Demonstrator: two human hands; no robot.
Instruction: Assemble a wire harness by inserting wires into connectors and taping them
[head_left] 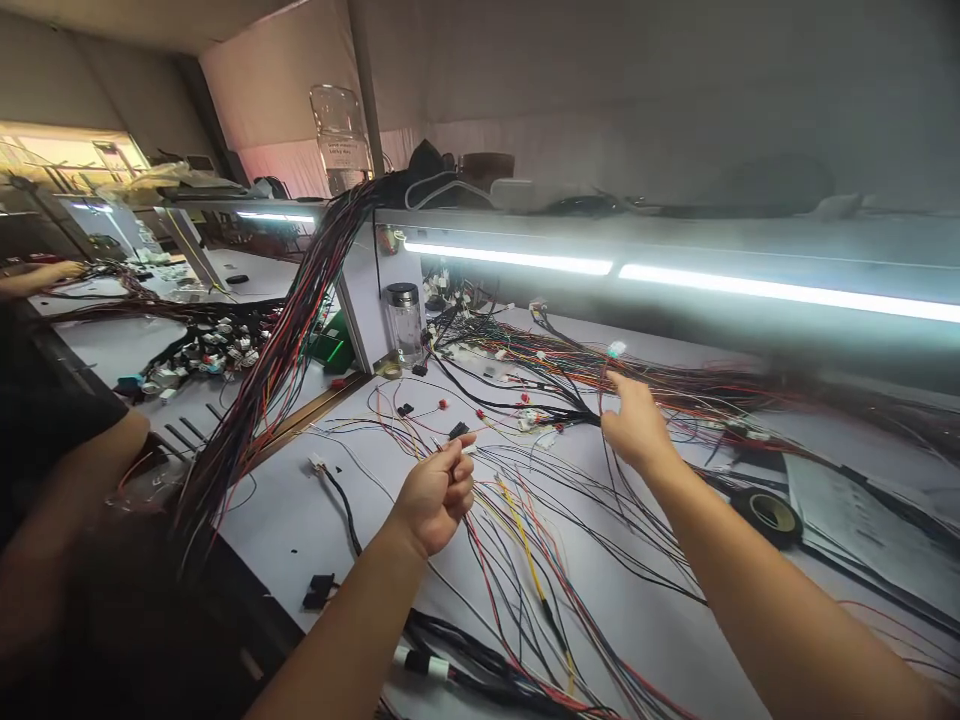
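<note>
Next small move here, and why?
Probably bring the white connector toward the left hand: the right hand is stretched out right by it, while the left hand's fingertips are pinched together near a black connector. Can't tell whether the right hand already has a grip on it.

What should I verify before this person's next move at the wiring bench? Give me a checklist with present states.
1. Left hand contents identified: cannot tell; the fingers are curled closed, but what they pinch is unclear.
2. Right hand gripping a wire: cannot tell; it is among the wires, fingertips near a white connector.
3. Loose wires sorted: not ok; they fan out and cross.
4. Lidded bottle upright: ok.
5. Tape roll apart from both hands: ok.
6. Strip lights on: ok.
</note>
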